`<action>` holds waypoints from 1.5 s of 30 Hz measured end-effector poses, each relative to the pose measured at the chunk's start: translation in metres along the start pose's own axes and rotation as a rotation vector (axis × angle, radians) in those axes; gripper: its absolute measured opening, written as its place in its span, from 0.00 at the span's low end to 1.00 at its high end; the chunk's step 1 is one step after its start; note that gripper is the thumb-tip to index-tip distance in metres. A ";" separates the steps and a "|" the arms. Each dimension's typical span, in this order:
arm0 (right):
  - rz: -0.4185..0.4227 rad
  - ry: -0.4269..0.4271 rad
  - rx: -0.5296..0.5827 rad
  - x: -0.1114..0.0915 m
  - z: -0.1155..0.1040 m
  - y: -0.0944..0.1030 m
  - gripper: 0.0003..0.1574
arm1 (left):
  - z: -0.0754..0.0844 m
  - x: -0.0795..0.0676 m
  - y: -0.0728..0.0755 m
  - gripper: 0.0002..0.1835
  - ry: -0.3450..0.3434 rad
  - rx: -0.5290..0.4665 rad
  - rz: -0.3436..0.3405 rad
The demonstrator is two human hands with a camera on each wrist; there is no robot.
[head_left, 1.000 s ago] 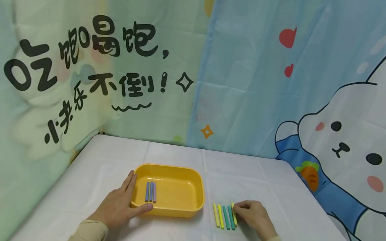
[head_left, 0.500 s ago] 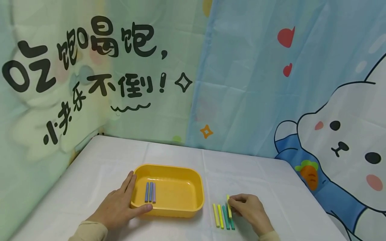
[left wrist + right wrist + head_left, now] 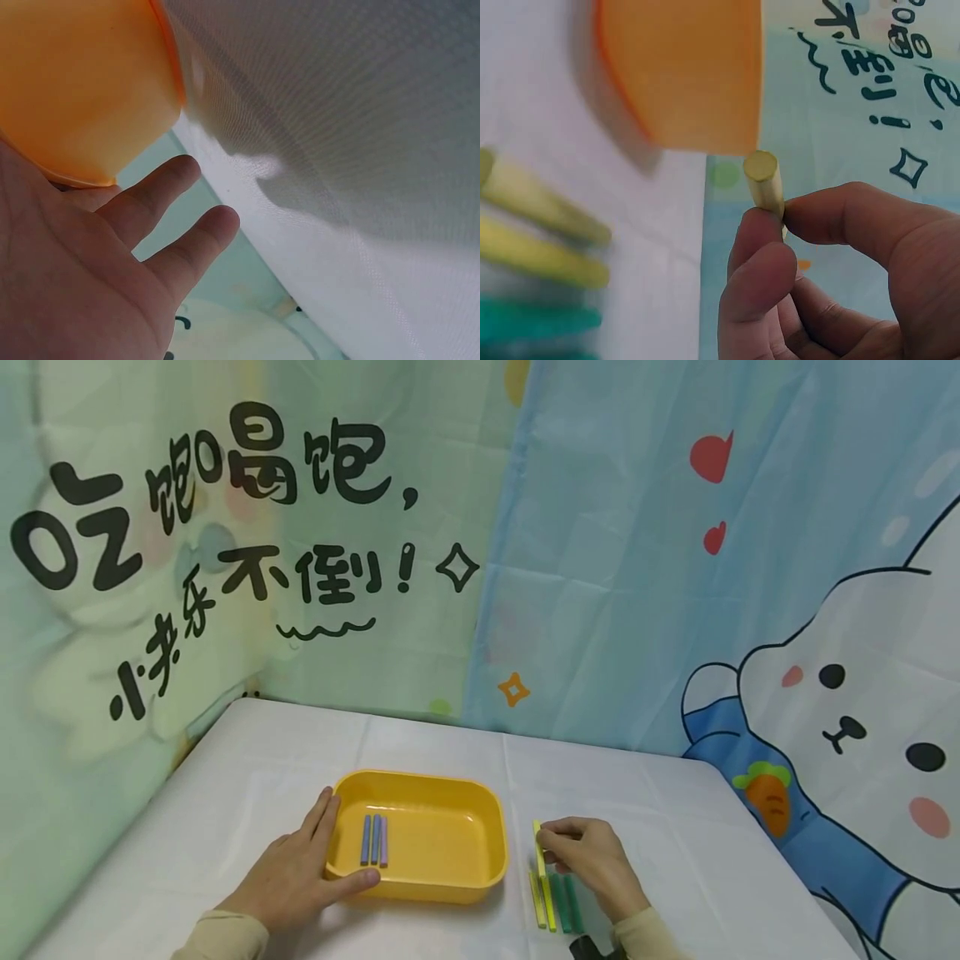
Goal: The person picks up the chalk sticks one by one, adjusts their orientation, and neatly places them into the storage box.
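Yellow stick (image 3: 541, 862), pinched in right hand (image 3: 592, 858); left hand (image 3: 300, 867) straight-fingered, against tray (image 3: 442, 890)

The pale green hanging (image 3: 420, 668) facing me carries black Chinese lettering (image 3: 258, 572) — 吃饱喝饱, in the upper line, 小快乐不倒! in the lower. After the exclamation mark (image 3: 406, 564) sits a four-pointed star outline (image 3: 457, 567) — and a wavy line (image 3: 326, 629) runs under 不倒.

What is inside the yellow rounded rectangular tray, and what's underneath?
Two slim blue sticks and one slim purple stick lie side by side inside; the tray hides whatever is underneath.
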State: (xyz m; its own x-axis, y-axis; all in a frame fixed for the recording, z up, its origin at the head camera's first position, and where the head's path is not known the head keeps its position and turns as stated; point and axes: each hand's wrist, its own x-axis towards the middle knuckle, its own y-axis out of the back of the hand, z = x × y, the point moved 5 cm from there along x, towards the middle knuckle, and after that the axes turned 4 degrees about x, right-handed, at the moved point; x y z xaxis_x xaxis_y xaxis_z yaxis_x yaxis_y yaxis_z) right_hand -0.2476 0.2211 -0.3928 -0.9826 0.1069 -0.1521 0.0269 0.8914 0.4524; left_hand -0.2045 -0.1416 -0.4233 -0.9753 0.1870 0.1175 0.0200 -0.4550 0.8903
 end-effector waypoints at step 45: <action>-0.186 0.184 0.069 0.001 -0.058 -0.081 0.15 | -0.001 0.001 -0.001 0.65 -0.002 -0.030 0.007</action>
State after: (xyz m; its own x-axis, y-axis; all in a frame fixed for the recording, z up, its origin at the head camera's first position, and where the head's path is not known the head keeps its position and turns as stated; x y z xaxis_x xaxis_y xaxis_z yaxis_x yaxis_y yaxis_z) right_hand -0.2616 0.1238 -0.3785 -0.9885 -0.1380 -0.0618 -0.1511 0.9169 0.3695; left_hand -0.2055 -0.1418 -0.4240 -0.9747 0.1854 0.1245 0.0202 -0.4821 0.8759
